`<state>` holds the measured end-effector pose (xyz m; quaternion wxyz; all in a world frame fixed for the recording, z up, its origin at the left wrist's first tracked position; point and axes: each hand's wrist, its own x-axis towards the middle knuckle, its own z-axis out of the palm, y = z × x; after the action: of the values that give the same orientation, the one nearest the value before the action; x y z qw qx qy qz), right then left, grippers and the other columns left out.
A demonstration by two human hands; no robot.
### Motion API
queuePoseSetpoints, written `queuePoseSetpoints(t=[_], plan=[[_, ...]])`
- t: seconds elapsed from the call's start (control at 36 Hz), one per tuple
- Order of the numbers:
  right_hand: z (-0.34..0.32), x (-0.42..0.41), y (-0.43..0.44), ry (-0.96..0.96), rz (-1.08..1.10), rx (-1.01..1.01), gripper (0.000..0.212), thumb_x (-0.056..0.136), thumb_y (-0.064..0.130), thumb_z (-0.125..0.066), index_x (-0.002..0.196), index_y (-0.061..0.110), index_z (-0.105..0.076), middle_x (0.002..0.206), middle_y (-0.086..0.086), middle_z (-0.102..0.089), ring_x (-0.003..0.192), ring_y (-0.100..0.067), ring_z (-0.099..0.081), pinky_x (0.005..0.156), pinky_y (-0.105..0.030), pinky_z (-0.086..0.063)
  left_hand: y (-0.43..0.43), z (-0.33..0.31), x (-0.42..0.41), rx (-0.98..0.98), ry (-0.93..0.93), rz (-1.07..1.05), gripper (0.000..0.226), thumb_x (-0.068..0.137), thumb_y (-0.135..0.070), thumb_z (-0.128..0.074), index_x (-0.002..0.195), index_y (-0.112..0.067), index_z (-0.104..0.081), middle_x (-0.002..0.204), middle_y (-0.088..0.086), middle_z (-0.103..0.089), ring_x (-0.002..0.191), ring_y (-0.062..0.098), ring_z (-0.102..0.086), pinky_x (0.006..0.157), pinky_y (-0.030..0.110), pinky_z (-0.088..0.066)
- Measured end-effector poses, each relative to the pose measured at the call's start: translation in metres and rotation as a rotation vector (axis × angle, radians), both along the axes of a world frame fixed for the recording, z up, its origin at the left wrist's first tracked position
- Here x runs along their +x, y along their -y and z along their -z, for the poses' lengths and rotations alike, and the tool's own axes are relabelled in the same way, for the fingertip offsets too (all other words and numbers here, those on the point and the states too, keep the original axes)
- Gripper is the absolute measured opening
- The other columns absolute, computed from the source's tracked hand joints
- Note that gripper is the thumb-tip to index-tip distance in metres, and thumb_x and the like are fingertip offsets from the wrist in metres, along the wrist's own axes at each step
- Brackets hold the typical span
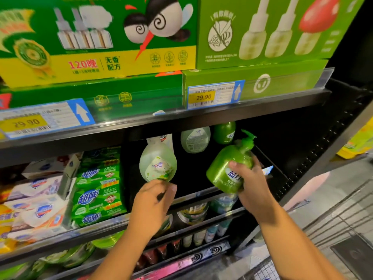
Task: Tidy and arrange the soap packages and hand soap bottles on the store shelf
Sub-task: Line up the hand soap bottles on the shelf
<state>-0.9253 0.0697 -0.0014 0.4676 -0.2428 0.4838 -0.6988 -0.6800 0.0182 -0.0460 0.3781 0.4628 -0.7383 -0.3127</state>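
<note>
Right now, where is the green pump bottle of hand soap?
Head view, right of centre: the right hand grips the green pump bottle, tilted, in front of the middle shelf, just right of the pale bottle the left hand holds.

Glossy green plastic bottle (230, 168); matt black metal shelf (262, 110).

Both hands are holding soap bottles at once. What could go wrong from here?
1. The left hand grips the pale bottle only near its base, so it might tip or slip.
2. The green pump bottle in the right hand is tilted; its pump could knock the back bottles.
</note>
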Motion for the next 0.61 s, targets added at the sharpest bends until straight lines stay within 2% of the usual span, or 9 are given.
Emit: queuePoseSetpoints(t=[0.06,0.11,0.22,0.31,0.36,0.42,0.47,0.56,0.61], plan=[[-0.002,0.014,-0.013,0.111,-0.107,0.029,0.075,0.064,0.024,-0.084,0.13,0.007,-0.055,0.112,-0.017,-0.07,0.102,-0.036,-0.069,0.078,-0.048,-0.058,-0.01,-0.021,-0.009,0.129,-0.176,-0.019,0.038,0.09,-0.061,-0.057,0.091,-0.028,-0.076,0.094,-0.016,-0.069,0.094,0.001,-0.063,0.077,0.02,-0.049],[-0.005,0.027,-0.023,0.152,-0.159,0.079,0.061,0.07,0.02,-0.074,0.127,0.004,-0.057,0.11,-0.02,-0.071,0.099,-0.036,-0.07,0.078,-0.048,-0.059,-0.021,-0.039,-0.016,0.249,-0.282,0.043,0.026,0.087,-0.049,-0.06,0.1,-0.031,-0.073,0.099,-0.018,-0.072,0.097,-0.004,-0.064,0.08,0.012,-0.048],[-0.016,0.05,-0.037,0.11,-0.218,0.198,0.052,0.069,0.013,-0.082,0.117,0.004,-0.066,0.105,-0.021,-0.072,0.092,-0.034,-0.072,0.075,-0.044,-0.058,-0.035,-0.059,-0.019,0.47,-0.281,0.157,0.024,0.092,-0.041,-0.057,0.112,-0.034,-0.069,0.107,-0.018,-0.071,0.098,-0.012,-0.063,0.073,0.006,-0.047],[-0.025,0.062,-0.042,0.063,-0.23,0.251,0.034,0.075,0.021,-0.076,0.106,0.007,-0.073,0.106,-0.021,-0.073,0.096,-0.035,-0.072,0.086,-0.05,-0.058,-0.042,-0.062,-0.017,0.677,-0.357,0.214,0.043,0.082,-0.058,-0.054,0.113,-0.033,-0.072,0.112,-0.012,-0.073,0.105,0.002,-0.067,0.093,0.027,-0.051],[-0.032,0.066,-0.045,0.023,-0.234,0.293,0.029,0.085,0.026,-0.069,0.108,0.008,-0.073,0.109,-0.019,-0.073,0.1,-0.034,-0.071,0.09,-0.05,-0.055,-0.045,-0.064,-0.015,0.812,-0.425,0.229,0.052,0.081,-0.06,-0.049,0.113,-0.026,-0.072,0.11,-0.004,-0.075,0.103,0.012,-0.07,0.091,0.034,-0.052],[-0.042,0.068,-0.05,-0.028,-0.26,0.336,0.033,0.094,0.036,-0.06,0.113,0.012,-0.072,0.111,-0.014,-0.074,0.102,-0.031,-0.071,0.093,-0.051,-0.055,-0.045,-0.067,-0.012,0.94,-0.494,0.266,0.06,0.084,-0.062,-0.044,0.12,-0.022,-0.069,0.113,0.002,-0.074,0.104,0.018,-0.071,0.089,0.036,-0.052],[-0.051,0.07,-0.054,-0.091,-0.309,0.338,0.042,0.093,0.046,-0.055,0.117,0.015,-0.069,0.111,-0.01,-0.074,0.103,-0.032,-0.071,0.095,-0.053,-0.054,-0.043,-0.069,-0.009,1.066,-0.588,0.318,0.065,0.089,-0.065,-0.042,0.132,-0.021,-0.061,0.124,0.006,-0.07,0.114,0.023,-0.067,0.099,0.045,-0.05],[-0.067,0.074,-0.061,-0.16,-0.327,0.283,0.053,0.078,0.054,-0.064,0.118,0.018,-0.065,0.105,-0.007,-0.075,0.095,-0.033,-0.073,0.08,-0.044,-0.062,-0.035,-0.063,-0.003,1.228,-0.76,0.257,0.069,0.089,-0.069,-0.04,0.124,-0.017,-0.07,0.123,0.015,-0.069,0.113,0.031,-0.066,0.108,0.055,-0.041],[-0.077,0.076,-0.065,-0.176,-0.348,0.235,0.05,0.081,0.05,-0.069,0.12,0.019,-0.064,0.105,-0.012,-0.075,0.094,-0.035,-0.073,0.07,-0.039,-0.062,-0.03,-0.061,-0.001,1.343,-0.903,0.267,0.078,0.084,-0.075,-0.042,0.111,-0.009,-0.076,0.119,0.021,-0.069,0.102,0.037,-0.069,0.104,0.058,-0.043]])
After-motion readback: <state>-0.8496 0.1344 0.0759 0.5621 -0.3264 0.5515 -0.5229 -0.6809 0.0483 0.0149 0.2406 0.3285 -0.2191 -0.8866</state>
